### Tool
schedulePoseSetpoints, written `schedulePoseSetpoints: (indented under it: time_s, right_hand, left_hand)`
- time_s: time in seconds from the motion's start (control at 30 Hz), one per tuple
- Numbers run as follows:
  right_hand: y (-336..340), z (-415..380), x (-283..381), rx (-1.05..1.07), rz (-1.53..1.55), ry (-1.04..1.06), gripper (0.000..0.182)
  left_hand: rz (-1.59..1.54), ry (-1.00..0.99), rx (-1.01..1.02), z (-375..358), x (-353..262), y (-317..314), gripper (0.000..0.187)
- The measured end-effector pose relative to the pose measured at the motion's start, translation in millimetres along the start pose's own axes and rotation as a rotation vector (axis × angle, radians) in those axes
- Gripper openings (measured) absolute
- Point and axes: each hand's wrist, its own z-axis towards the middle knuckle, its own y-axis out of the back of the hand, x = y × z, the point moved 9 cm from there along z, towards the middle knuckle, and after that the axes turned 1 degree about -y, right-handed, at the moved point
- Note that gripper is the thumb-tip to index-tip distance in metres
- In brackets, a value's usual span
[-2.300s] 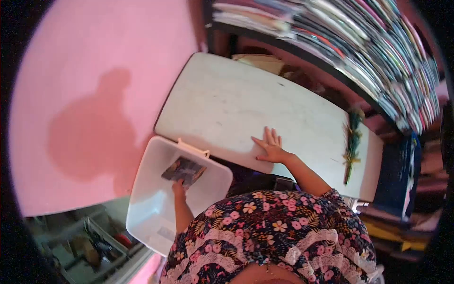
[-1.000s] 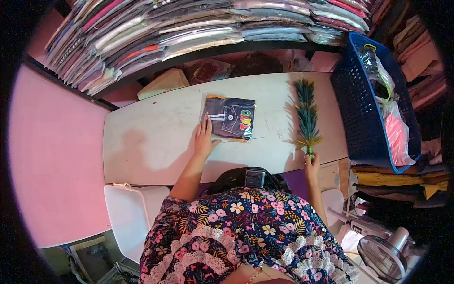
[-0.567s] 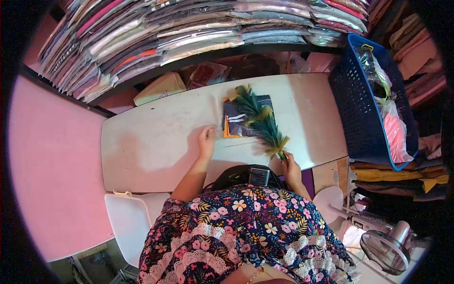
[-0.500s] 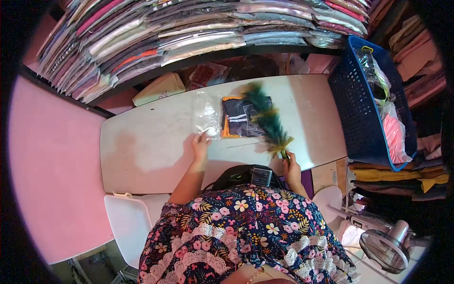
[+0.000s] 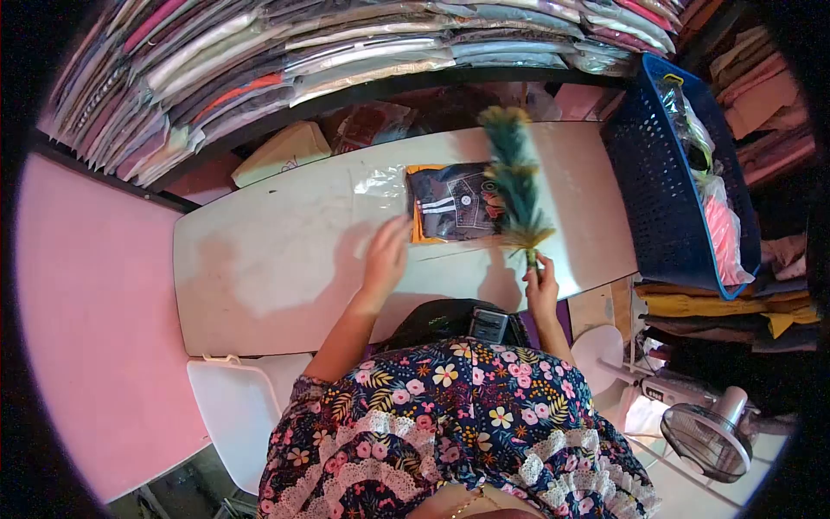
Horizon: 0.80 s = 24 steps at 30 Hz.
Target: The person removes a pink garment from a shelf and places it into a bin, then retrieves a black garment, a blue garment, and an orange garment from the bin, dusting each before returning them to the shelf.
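The step in hand looks like dusting a packed garment: the right hand [image 5: 542, 290] has its fingers clenched round the handle of a green-and-yellow feather duster [image 5: 513, 177], whose plumes lie over the dark folded garment in its clear plastic bag [image 5: 450, 203] near the far edge of the white worktop [image 5: 259, 259]. The left hand [image 5: 385, 255], fingers released and spread, hovers beside the bag's near-left corner; a further sweep would call for pinning the loose plastic flat. Motion blur hides whether that hand touches the bag, and the garment's print is unreadable.

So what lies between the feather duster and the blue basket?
Only bare white table in the head view; the feather duster and blue basket stand apart.
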Motion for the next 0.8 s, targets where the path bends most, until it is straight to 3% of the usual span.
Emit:
schedulePoseSetpoints:
  time_s: [0.03, 0.1, 0.27, 0.3, 0.4, 0.57, 0.63, 0.73, 0.8]
  right_hand:
    - [8, 5, -8, -0.035, 0.057, -0.041, 0.034]
    - [18, 9, -15, -0.016, 0.097, -0.075, 0.035]
    - [20, 3, -17, 0.036, 0.147, -0.09, 0.036]
    - [17, 4, -7, 0.002, 0.182, 0.01, 0.036]
    - [13, 9, -23, 0.094, 0.184, -0.136, 0.036]
    - [34, 41, -49, 0.08, 0.146, -0.036, 0.036]
    - [40, 45, -49, 0.07, 0.08, -0.007, 0.036]
    - [21, 22, 0, 0.27, -0.159, 0.414, 0.03]
    - [21, 21, 13, 0.357, -0.216, 0.406, 0.03]
  left_hand:
    - [0.01, -0.003, -0.008, 3, -6, -11, 0.047]
    - [0.008, 0.218, 0.251, 4, 12, -59, 0.047]
    - [0.092, 0.411, 0.199, 9, 53, -71, 0.052]
    - [0.091, 0.443, 0.239, 8, 56, -69, 0.054]
    - [0.044, 0.395, 0.221, 15, 47, -74, 0.057]
    - [-0.004, 0.355, 0.277, 26, 7, -128, 0.057]
    - [0.041, 0.251, 0.267, 31, -9, -140, 0.055]
    - [0.141, 0.235, 0.229, 20, 4, -116, 0.05]
    - [0.266, 0.277, 0.212, -2, 18, -94, 0.042]
